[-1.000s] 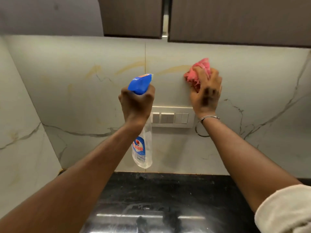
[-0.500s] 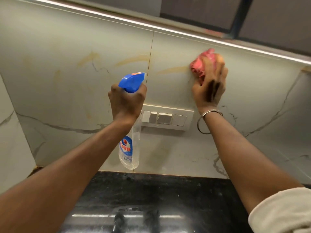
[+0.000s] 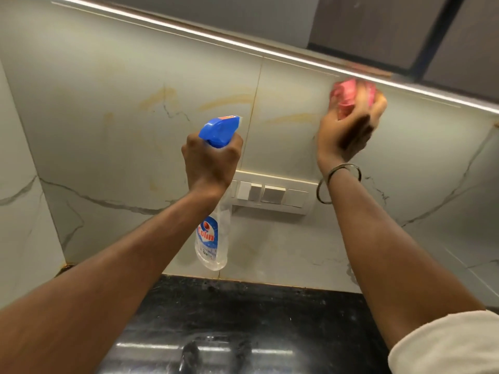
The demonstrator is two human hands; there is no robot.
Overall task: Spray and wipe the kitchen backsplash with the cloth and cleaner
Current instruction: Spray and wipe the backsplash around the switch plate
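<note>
Am seeing black countertop nearest, below both arms. Left hand staying raised, fingers wrapping neck of spray bottle, nozzle facing backsplash; cannot tell whether trigger being squeezed. Right hand, fingers bunching pink cloth against backsplash, climbing up and rightward since one second ago, now blurring just beneath light strip. Am judging wipe stroke reaching top edge. Yellowish streaks left of cloth remaining; more passes needed.

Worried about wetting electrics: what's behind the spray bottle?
A white switch panel on the backsplash; the spray bottle and left hand cover its left end, hiding any switches there.
</note>
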